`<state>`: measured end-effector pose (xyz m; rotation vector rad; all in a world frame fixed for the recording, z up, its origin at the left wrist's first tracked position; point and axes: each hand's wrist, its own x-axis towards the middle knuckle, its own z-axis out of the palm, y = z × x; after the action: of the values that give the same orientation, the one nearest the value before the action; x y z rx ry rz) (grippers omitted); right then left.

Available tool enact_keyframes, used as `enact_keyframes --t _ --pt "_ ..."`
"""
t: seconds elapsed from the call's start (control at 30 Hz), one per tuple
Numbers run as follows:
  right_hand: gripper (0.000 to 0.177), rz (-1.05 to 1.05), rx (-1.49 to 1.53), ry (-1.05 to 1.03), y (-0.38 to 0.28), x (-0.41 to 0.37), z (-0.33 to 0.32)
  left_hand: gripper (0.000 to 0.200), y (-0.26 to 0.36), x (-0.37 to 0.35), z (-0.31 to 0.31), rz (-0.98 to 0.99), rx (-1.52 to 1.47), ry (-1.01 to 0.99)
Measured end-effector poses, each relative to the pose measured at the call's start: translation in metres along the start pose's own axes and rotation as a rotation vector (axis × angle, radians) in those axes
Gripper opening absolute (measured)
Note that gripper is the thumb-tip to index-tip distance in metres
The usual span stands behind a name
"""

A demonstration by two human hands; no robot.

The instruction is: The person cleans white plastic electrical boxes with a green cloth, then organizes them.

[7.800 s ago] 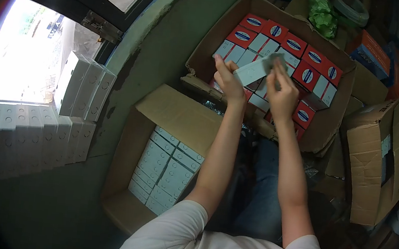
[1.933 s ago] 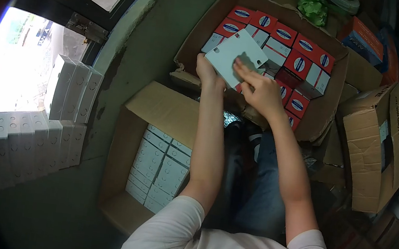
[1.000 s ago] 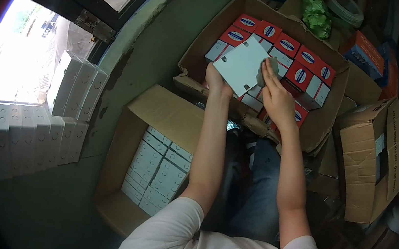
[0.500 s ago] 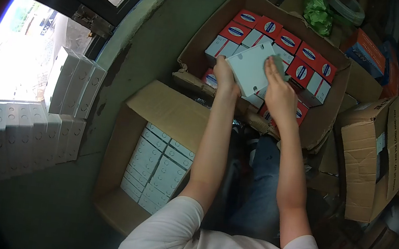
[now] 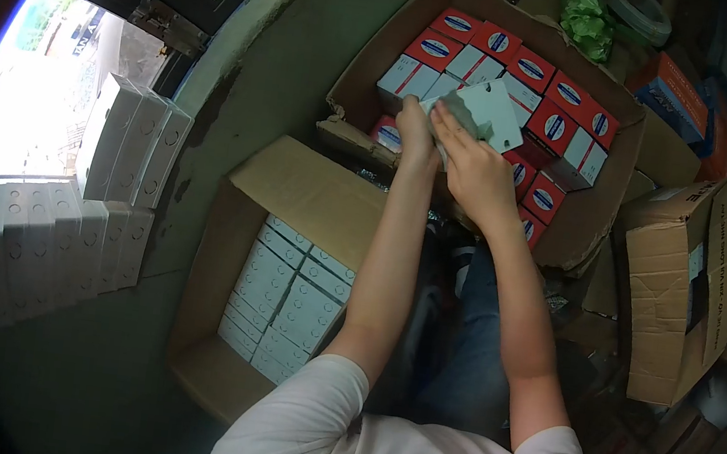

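Right hand (image 5: 477, 173) has shifted toward the left hand (image 5: 417, 130), which grips a white box (image 5: 496, 106); right fingers extended across it. Handling appears unfinished.

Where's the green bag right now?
Head view, upper right: the green bag sits just beyond the far side of the carton of red-and-white boxes, immediately left of the pale coil.

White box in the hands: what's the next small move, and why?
Probably slide the right hand rightward over the white box: that hand and a grey piece cover the left part, the right part lies bare, and the left hand holds the left edge.
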<state>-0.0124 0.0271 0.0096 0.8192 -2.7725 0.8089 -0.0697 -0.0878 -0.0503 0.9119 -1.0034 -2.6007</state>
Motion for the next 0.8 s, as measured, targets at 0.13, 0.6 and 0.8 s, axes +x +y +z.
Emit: enact_keyframes --t 0.13,0.6,0.8 --pt "0.055 0.098 -0.021 0.047 0.014 0.002 -0.008 0.036 0.004 -0.004 0.006 -0.006 -0.013 -0.034" --pt "0.050 0.305 0.008 0.054 0.042 -0.004 -0.002 0.038 0.022 -0.014 0.008 0.073 0.127 0.031" --pt "0.056 0.234 0.043 -0.044 0.016 -0.007 0.011 0.039 0.028 -0.005 -0.003 0.197 0.049 0.092"
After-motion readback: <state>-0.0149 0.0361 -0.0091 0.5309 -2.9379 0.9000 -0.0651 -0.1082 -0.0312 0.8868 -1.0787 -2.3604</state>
